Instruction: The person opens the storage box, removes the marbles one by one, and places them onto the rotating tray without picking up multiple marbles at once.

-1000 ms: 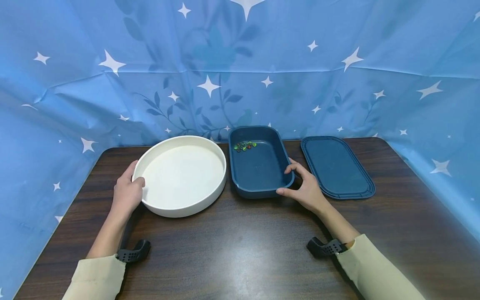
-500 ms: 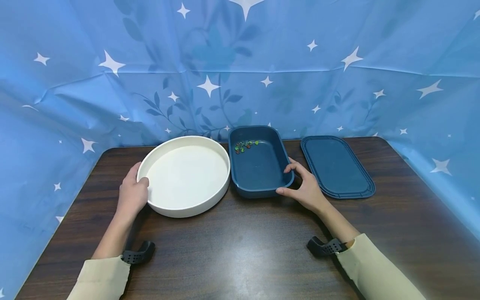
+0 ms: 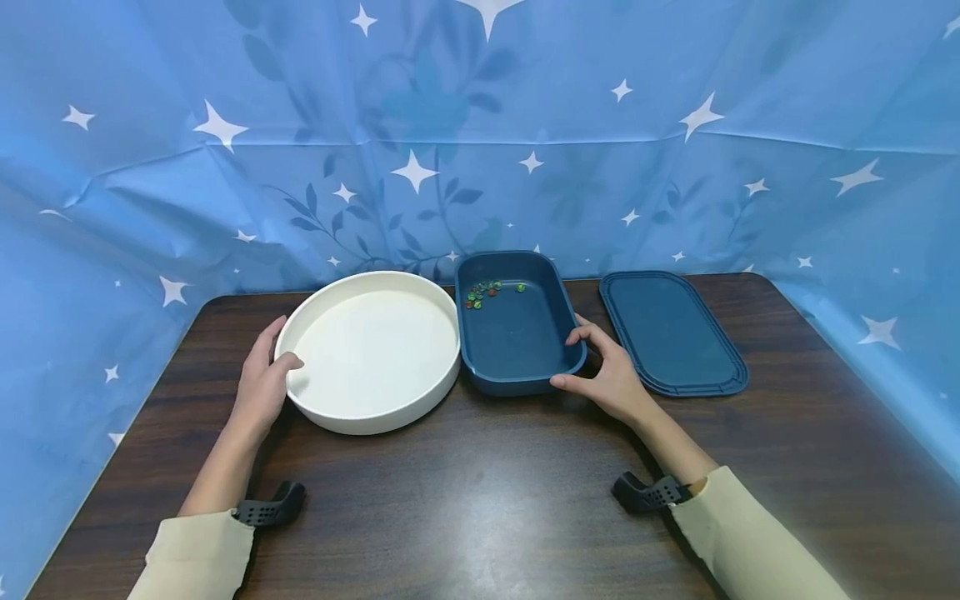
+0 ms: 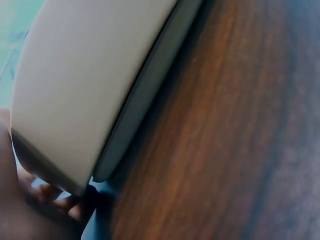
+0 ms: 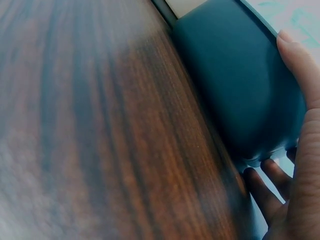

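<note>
I am seeing the pan (image 3: 373, 354) standing leftmost; the box (image 3: 517, 337) is standing just beside it, to its right, with pieces (image 3: 492, 292) lying inside toward the far left; the lid (image 3: 672, 333) is lying right of the box on the table (image 3: 480, 492); a curtain (image 3: 570, 108) is hanging behind.

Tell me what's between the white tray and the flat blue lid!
In the head view, the blue box sits there, with the right grip holding its near corner.

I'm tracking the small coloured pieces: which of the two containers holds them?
The blue rectangular container, held at one corner by the right hand; pieces show only there. The round white container, held by the left hand, shows none.
</note>
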Demonstrator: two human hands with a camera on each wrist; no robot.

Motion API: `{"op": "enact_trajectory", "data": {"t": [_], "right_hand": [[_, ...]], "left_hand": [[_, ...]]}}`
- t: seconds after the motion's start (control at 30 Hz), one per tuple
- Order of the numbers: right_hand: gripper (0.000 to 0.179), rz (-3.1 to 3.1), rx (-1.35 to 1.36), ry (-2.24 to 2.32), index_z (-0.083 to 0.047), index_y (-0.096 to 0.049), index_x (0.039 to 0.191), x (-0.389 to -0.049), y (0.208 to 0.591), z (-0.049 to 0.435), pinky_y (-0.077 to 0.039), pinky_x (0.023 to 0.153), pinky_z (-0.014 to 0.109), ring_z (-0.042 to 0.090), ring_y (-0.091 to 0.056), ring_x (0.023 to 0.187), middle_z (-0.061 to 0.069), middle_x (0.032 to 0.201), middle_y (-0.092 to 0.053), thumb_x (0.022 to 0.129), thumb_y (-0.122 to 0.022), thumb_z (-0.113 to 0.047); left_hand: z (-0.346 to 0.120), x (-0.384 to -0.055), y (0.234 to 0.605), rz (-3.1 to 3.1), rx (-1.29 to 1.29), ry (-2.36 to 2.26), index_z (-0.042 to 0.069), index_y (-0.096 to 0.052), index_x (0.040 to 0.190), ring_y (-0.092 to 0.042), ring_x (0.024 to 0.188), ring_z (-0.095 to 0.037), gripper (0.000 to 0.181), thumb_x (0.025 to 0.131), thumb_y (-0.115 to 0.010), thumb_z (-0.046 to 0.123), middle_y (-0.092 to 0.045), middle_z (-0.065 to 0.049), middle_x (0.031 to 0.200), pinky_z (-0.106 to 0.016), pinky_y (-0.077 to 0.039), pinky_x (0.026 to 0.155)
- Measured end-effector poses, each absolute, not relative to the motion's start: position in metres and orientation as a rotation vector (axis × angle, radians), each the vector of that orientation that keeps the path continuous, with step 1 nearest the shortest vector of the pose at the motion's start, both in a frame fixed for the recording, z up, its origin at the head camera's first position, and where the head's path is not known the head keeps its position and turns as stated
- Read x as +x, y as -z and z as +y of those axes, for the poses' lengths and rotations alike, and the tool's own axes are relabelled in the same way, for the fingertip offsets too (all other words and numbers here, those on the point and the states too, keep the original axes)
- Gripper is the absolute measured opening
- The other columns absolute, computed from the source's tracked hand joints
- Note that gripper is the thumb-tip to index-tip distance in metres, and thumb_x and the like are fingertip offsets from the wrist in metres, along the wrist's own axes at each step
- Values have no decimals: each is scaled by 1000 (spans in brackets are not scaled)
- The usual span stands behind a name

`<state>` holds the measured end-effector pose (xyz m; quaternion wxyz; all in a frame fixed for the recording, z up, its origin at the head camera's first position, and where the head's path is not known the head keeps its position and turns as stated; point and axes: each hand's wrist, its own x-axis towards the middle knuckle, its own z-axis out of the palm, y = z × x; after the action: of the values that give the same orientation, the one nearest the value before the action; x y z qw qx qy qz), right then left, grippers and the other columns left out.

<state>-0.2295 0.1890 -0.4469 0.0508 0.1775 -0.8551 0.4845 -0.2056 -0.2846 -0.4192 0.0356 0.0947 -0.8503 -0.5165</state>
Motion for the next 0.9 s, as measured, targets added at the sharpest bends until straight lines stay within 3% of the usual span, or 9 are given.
{"op": "enact_trajectory", "data": {"t": [0.17, 0.6, 0.9], "right_hand": [[48, -2611, 543, -1470, -10, -55, 115, -230, 444, 187, -32, 113, 66, 43, -30, 151, 14, 166, -31, 79, -84, -23], [62, -2636, 529, -1456, -15, -54, 138, -230, 448, 191, -32, 114, 65, 42, -28, 152, 14, 167, -28, 83, -81, -22], [54, -2572, 549, -1548, -15, -50, 144, -230, 446, 191, -32, 112, 68, 44, -32, 150, 16, 165, -30, 93, -67, -15]], "left_hand": [[-291, -206, 428, -2564, 190, 1612, 18, -15, 164, -15, 157, -36, 80, 90, -42, 4, -13, -8, 172, -58, -17, 123], [-294, -207, 433, -2542, 145, 1598, 21, -21, 163, -21, 156, -34, 77, 90, -41, 4, -20, -7, 170, -57, -26, 118], [-295, -208, 434, -2538, 155, 1618, 22, -21, 163, -21, 156, -33, 79, 90, -42, 2, -20, -6, 170, -55, -24, 120]]}}
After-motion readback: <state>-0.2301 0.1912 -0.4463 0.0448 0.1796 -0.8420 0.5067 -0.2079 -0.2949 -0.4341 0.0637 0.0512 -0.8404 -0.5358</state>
